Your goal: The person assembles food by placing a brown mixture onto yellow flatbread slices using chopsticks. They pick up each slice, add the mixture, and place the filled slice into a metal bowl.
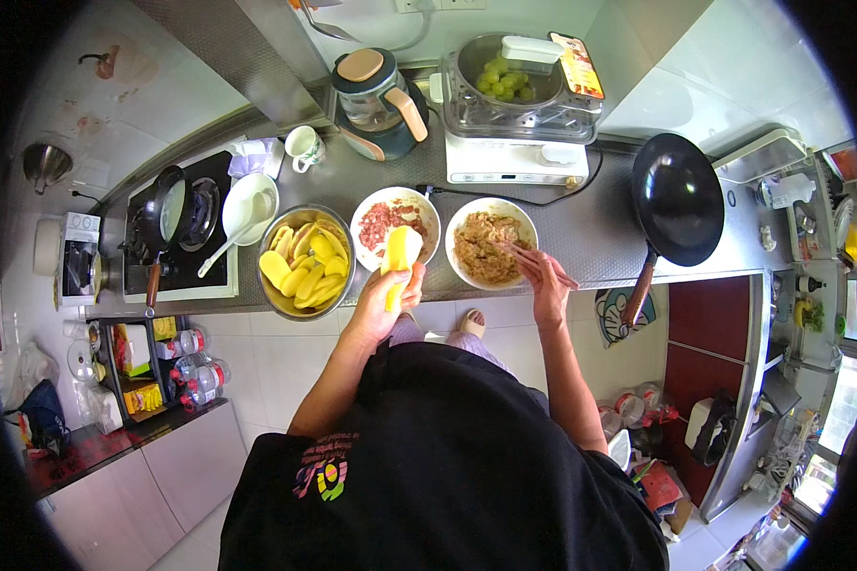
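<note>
My left hand (388, 297) is closed around a thick yellow vegetable slice (402, 247), held up over the near edge of a white bowl of pinkish chopped meat (383, 219). My right hand (547, 288) grips a pair of chopsticks (518, 253). Their tips reach into a second white bowl, which holds a brownish minced filling (487, 244). To the left stands a steel bowl (302, 312) heaped with similar yellow slices (309, 262). I cannot tell exactly which vegetable the slices are.
Left of the steel bowl are a white bowl with a spoon (249, 209) and a stove (200, 276) bearing a small pan (165, 207). Behind stand a mug (304, 147), a kettle (371, 100) and a steamer (517, 157) with green fruit. A black wok (678, 195) lies at right, its handle past the counter edge.
</note>
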Motion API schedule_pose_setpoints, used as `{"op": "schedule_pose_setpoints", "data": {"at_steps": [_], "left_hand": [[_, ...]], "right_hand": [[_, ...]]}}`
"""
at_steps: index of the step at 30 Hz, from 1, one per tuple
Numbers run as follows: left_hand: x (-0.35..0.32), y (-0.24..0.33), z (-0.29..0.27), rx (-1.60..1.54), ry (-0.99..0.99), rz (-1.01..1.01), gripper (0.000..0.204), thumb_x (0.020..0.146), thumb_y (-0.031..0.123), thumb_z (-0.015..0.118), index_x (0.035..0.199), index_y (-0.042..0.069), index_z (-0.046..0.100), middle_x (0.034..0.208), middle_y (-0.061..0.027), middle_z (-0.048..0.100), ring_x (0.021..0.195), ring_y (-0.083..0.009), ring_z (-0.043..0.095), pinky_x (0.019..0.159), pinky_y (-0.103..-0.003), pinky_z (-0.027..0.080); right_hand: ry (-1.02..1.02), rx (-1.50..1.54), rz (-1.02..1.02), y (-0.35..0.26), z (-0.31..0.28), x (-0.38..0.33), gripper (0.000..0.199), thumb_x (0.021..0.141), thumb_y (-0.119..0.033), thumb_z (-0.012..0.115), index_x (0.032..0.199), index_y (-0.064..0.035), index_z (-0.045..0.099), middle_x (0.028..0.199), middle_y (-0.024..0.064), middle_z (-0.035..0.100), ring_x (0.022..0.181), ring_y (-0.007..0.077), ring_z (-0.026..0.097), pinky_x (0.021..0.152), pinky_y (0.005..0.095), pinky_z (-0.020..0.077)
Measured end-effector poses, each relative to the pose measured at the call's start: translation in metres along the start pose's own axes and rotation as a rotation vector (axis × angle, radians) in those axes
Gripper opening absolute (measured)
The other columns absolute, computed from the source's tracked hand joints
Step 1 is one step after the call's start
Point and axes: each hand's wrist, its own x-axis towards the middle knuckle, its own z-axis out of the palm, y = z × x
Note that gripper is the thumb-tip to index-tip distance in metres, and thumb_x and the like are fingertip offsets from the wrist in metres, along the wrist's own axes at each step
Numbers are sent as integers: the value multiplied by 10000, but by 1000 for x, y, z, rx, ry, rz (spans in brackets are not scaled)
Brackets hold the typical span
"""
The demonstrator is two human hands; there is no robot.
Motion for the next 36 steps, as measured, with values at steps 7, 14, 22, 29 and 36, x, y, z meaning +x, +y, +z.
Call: {"op": "schedule_pose_setpoints", "data": {"at_steps": [7,14,22,29,36], "left_hand": [[9,-3,11,320,181,231,588,955,51,595,1503,66,384,1336,-106,567,1101,-201,625,922,-331,524],[33,-8,15,145,201,143,538,957,94,569,1463,26,401,1279,-124,600,1058,-249,651,884,-374,553],[78,-27,46,-40,219,110,637,842,22,496,1475,8,417,1421,-109,508,1304,-206,487,1110,-339,377],[94,-30,87,-110,57,80,703,806,11,486,1498,49,367,1415,-111,508,1318,-233,481,1136,-374,358],[90,-20,99,-396,-108,-49,565,877,125,521,1432,68,429,1403,-132,531,1296,-287,524,1076,-476,435]], "right_hand": [[-34,76,-2,4,-11,2,349,1022,-217,559,1180,95,571,1130,191,664,1040,267,680,929,350,574],[-3,52,-59,-31,-4,-22,349,1033,-230,539,1183,84,574,1147,192,661,1056,272,675,932,354,568],[50,31,-153,-108,34,-69,319,1046,-198,503,1170,86,575,1127,205,664,1010,275,693,913,354,572],[98,-92,-258,-106,68,-84,321,1050,-189,494,1178,89,591,1141,222,666,1034,295,686,940,395,556],[29,-792,-628,-114,73,-93,160,899,-4,659,1048,5,718,1141,187,688,1027,296,677,887,360,540]]}}
